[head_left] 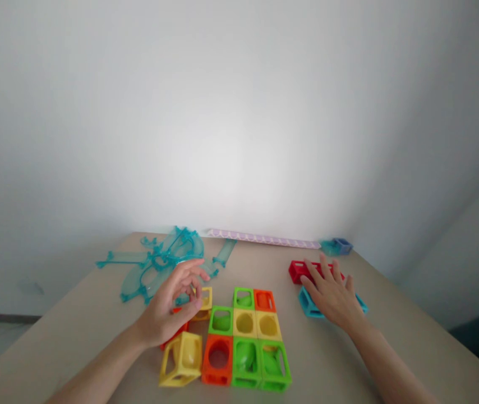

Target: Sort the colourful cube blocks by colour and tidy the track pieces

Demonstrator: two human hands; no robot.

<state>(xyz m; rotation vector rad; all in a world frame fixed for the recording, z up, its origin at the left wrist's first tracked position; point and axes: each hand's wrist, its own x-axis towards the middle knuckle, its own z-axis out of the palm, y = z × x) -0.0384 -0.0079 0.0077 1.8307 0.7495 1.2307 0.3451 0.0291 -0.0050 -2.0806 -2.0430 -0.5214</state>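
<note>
My left hand (171, 308) is above the left side of the blocks, fingers loosely curled and thumb apart, with nothing seen in it. Behind its fingertips is a yellow cube block (206, 297), and a red block (175, 332) is partly hidden beneath it. In front of it, a tilted yellow block (182, 359) stands at the near left. My right hand (335, 294) spreads its fingers over a long red block (297, 271) and a blue block (308, 303); whether it touches them I cannot tell. Between my hands, green blocks (247, 363), orange blocks (217, 360) and yellow blocks (245, 324) sit side by side.
Translucent teal track pieces (167, 258) lie heaped at the back left of the table (290, 359). A pale purple strip (265, 239) runs along the wall. A dark blue block (342, 246) and a teal piece (329, 247) are in the far right corner.
</note>
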